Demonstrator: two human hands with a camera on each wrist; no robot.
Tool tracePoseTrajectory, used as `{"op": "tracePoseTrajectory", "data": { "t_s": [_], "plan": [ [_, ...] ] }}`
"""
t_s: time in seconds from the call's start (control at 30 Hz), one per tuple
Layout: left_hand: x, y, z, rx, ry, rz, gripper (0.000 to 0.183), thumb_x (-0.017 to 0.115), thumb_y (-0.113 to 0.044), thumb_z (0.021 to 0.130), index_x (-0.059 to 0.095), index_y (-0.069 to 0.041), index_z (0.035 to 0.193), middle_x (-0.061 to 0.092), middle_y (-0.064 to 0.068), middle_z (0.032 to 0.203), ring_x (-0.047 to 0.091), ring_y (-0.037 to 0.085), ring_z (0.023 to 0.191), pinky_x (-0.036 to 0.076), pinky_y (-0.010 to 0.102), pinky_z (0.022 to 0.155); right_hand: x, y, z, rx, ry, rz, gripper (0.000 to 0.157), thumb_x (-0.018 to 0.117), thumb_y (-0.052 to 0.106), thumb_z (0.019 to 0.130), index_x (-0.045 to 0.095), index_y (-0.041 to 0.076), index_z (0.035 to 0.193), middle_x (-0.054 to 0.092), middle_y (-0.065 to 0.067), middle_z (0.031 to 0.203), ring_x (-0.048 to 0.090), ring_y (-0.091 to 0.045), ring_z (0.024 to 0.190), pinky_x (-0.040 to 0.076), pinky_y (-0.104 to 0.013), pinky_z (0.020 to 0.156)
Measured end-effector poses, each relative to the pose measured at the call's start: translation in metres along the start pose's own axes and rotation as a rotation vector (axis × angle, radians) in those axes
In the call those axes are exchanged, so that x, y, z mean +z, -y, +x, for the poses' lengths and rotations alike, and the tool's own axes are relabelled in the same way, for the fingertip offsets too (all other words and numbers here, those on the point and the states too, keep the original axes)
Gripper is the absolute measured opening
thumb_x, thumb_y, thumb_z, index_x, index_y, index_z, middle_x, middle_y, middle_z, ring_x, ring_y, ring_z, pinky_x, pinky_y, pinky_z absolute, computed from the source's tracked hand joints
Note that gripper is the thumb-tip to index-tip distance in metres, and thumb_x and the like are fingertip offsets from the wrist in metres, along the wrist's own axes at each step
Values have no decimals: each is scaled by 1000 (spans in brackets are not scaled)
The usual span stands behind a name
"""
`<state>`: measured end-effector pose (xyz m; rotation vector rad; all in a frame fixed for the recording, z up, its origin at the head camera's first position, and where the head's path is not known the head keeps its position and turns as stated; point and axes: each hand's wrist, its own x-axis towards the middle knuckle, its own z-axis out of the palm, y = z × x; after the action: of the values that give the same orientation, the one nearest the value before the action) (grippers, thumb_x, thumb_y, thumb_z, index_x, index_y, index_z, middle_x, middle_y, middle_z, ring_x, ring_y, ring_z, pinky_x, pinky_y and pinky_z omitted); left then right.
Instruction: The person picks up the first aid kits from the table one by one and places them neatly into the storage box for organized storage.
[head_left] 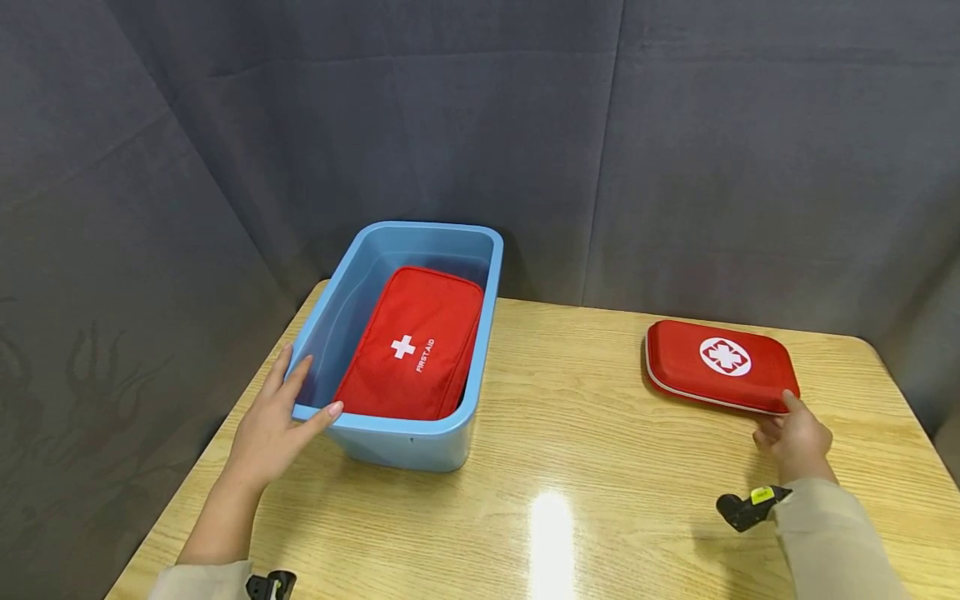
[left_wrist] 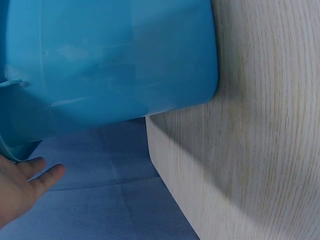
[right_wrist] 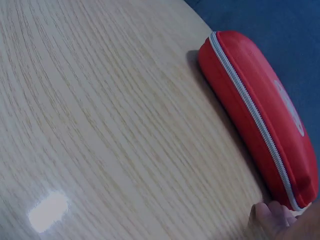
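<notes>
My left hand [head_left: 264,429] is at the near-left corner of a blue plastic bin [head_left: 442,427], with the fingers spread and the thumb reaching over the near rim. A soft red first aid pouch [head_left: 408,375], marked with a white cross, lies inside the bin. On the right, my right hand [head_left: 801,437] pinches the near-right corner of a hard red first aid case [head_left: 678,354]. Its white round emblem faces up. Along the case's side runs a pale zipper [right_wrist: 250,102], and curled fingertips [right_wrist: 270,212] show at the lower corner in the right wrist view.
The light wooden table [head_left: 570,417] carries both the bin and the case. Behind it and at the left hangs a dark grey curtain [head_left: 555,150]. The bin stands by the table's left edge, the case near the back edge.
</notes>
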<state>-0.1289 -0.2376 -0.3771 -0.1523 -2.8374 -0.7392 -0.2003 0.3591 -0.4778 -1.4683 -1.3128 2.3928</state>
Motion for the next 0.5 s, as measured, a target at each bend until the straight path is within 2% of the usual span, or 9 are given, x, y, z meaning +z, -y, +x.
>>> {"op": "tracePoseTrajectory", "data": {
  "t_s": [0.1, 0.17, 0.23, 0.37, 0.5],
  "plan": [
    [1, 0, 0, -2, 0, 3, 71, 55, -44, 79, 31, -3, 133, 11, 15, 141, 28, 41, 116, 29, 61, 80, 2, -1, -5, 1, 7, -33, 73, 63, 37, 74, 22, 24, 134, 48, 5, 77, 54, -10, 57, 47, -28, 53],
    [1, 1, 0, 2, -4, 7, 71, 55, -43, 79, 32, -3, 133, 12, 16, 141, 28, 41, 116, 30, 61, 79, 3, -1, -5, -9, -1, -61, 74, 62, 36, 75, 20, 21, 135, 47, 4, 70, 52, -10, 55, 46, -26, 51],
    [0, 1, 0, 2, -5, 6, 71, 55, -43, 79, 32, -3, 133, 12, 16, 141, 28, 41, 116, 30, 62, 79, 5, -2, -3, -12, -25, -87, 74, 61, 38, 75, 21, 20, 135, 46, 5, 69, 52, -9, 55, 46, -25, 52],
    [0, 2, 0, 2, -7, 4, 71, 55, -43, 79, 32, -3, 133, 12, 15, 141, 28, 41, 116, 30, 61, 79, 7, -2, 5, -26, -35, -173, 78, 59, 41, 76, 17, 18, 137, 42, 3, 88, 50, -7, 62, 47, -24, 55],
    [0, 2, 1, 0, -4, 4, 71, 55, -43, 79, 31, -4, 133, 12, 15, 141, 28, 40, 116, 31, 61, 79, 6, 1, 17, -39, -37, -265, 79, 57, 42, 77, 15, 14, 137, 39, 0, 89, 49, -8, 60, 48, -25, 56]
  ]
}}
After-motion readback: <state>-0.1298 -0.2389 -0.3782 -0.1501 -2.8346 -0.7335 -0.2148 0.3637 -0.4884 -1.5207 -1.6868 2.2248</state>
